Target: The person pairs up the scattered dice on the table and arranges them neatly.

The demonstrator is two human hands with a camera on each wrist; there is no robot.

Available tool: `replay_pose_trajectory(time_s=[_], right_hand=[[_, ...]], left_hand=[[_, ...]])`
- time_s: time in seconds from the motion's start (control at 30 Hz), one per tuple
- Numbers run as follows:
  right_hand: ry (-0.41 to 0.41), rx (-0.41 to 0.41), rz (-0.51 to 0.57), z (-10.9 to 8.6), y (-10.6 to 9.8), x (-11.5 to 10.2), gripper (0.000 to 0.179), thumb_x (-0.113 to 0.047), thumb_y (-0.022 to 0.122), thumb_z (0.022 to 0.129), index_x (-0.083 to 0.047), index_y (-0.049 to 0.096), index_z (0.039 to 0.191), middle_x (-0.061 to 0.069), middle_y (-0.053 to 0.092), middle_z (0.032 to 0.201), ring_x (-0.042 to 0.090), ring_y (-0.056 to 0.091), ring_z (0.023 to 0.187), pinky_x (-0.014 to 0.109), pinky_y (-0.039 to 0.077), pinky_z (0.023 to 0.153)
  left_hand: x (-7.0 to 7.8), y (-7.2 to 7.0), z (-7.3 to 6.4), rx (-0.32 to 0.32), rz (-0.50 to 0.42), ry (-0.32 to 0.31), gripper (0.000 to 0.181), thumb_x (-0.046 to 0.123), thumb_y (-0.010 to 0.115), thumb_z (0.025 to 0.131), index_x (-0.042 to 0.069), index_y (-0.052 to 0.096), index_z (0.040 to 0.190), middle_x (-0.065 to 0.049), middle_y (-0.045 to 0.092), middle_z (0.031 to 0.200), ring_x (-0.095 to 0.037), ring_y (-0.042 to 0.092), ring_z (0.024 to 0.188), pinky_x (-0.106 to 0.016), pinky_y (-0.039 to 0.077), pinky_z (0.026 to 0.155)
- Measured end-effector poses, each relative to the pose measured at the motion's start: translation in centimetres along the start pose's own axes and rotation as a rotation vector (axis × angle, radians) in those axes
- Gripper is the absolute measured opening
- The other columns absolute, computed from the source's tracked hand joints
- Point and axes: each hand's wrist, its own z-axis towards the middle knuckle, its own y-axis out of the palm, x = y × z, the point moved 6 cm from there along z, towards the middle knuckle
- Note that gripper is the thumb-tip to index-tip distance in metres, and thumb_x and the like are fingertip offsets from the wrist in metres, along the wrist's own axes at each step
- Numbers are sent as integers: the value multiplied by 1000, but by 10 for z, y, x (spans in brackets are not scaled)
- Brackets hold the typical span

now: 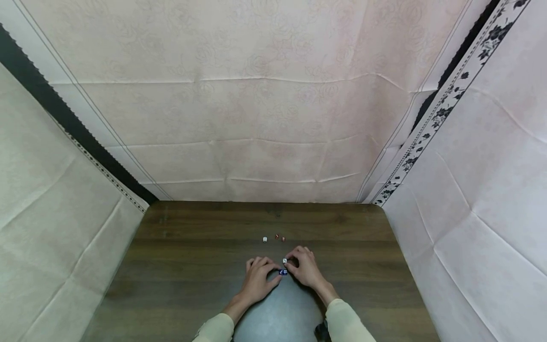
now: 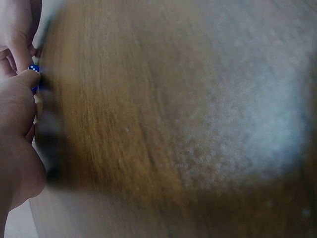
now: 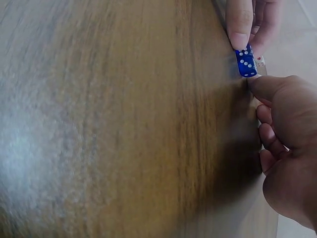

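Note:
Two blue dice (image 1: 283, 272) with white pips sit side by side on the wooden table. My left hand (image 1: 258, 278) holds the left one between thumb and index finger; in the right wrist view its thumb (image 3: 240, 39) lies against the blue dice (image 3: 246, 63). Just beyond them is a white die (image 1: 285, 261), pinched at the thumb and index fingertips of my right hand (image 1: 304, 267). In the right wrist view this white die (image 3: 261, 61) is partly hidden behind the blue pair. The left wrist view shows a blue die (image 2: 33, 68) largely covered by the left thumb.
Farther back on the table (image 1: 183, 247) lie another white die (image 1: 265, 239) and two small red dice (image 1: 277, 236). Pale cloth (image 1: 256, 114) hangs behind the table's far edge and along both sides. A dark object (image 1: 321, 331) shows beside the right sleeve.

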Motion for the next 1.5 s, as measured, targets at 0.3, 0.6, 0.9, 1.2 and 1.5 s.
replay_pose_trajectory(time_s=[0.3, 0.6, 0.9, 1.2, 1.5], right_hand=[[21, 5, 13, 0, 0, -1, 10, -19, 86, 103, -16, 83, 112, -1, 72, 112, 20, 62, 104, 52, 47, 99], [33, 9, 12, 0, 1, 1, 10, -19, 86, 102, -17, 83, 112, -1, 72, 113, 20, 62, 106, 53, 47, 100], [15, 20, 1, 0, 0, 1, 11, -19, 86, 102, -18, 83, 112, -2, 72, 112, 19, 62, 104, 50, 47, 99], [1, 23, -4, -1, 0, 0, 12, -19, 87, 102, -18, 84, 113, -2, 73, 112, 20, 63, 104, 49, 47, 98], [-11, 40, -8, -2, 1, 2, 13, -19, 88, 100, -18, 84, 112, -2, 74, 112, 20, 64, 106, 52, 48, 100]], left_hand=[[-1, 0, 0, 19, 6, 18, 18, 27, 95, 94, 24, 86, 109, 5, 75, 106, -16, 62, 102, -55, 40, 100], [-2, 1, 1, 10, 2, 10, 19, 30, 94, 95, 24, 86, 112, 5, 75, 107, -17, 62, 103, -55, 39, 101], [-1, -2, 0, -29, -6, -3, 31, 32, 96, 91, 21, 85, 118, 4, 75, 111, -18, 62, 106, -59, 40, 104], [-6, -9, -2, -4, -50, -26, 41, 39, 94, 92, 21, 83, 127, 5, 77, 117, -16, 63, 108, -56, 41, 105], [-15, -28, 10, 84, -57, -30, 43, 33, 93, 93, 14, 82, 131, -5, 77, 124, -24, 65, 113, -55, 41, 102]])
